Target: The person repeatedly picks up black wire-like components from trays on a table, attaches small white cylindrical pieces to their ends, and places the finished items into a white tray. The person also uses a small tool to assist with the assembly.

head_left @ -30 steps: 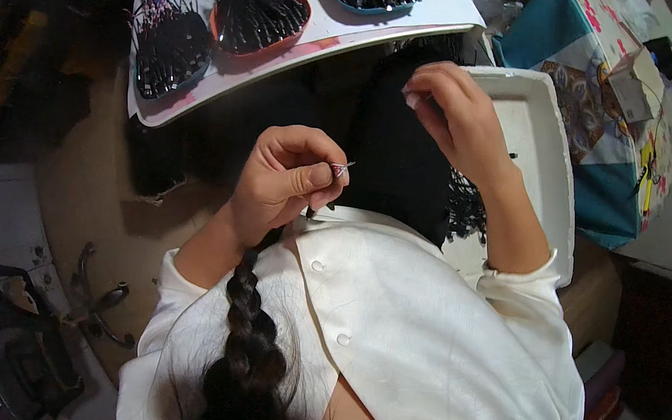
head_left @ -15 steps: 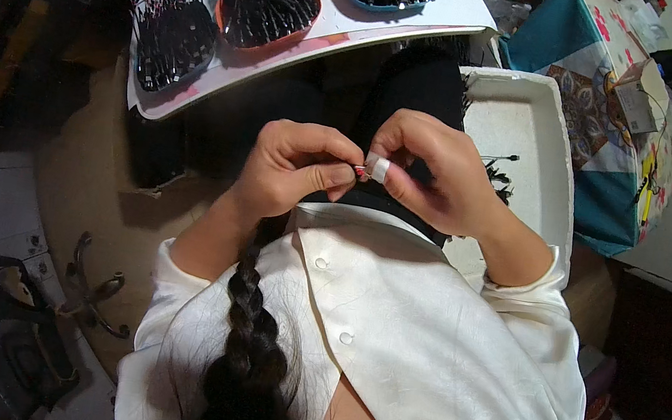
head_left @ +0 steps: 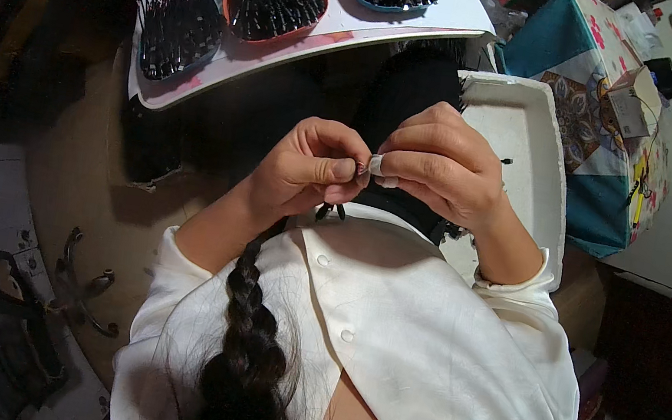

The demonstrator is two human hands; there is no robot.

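In front of my lap, my left hand [head_left: 312,167] is closed in a pinch around a short black cable [head_left: 331,211]. Two dark ends of it hang out below the fingers. Thin reddish wires [head_left: 361,168] show at the thumb tip, between both hands. My right hand [head_left: 446,168] has its fingers curled together and meets the left fingertips there, pinching the wire ends, which its fingers mostly hide. White tape [head_left: 376,164] is wrapped round a fingertip of that hand.
A white foam box [head_left: 532,136] with a few black cables stands right of my lap. On the white table [head_left: 355,33] ahead sit a red tray [head_left: 322,10] and blue trays [head_left: 427,5] heaped with black cables. A cloth-covered table [head_left: 534,43] holds a small carton [head_left: 631,103].
My right hand has turned over, its fingers folding inward against the left fingertips. The cable's dark ends now show below my left hand. The view has shifted slightly.
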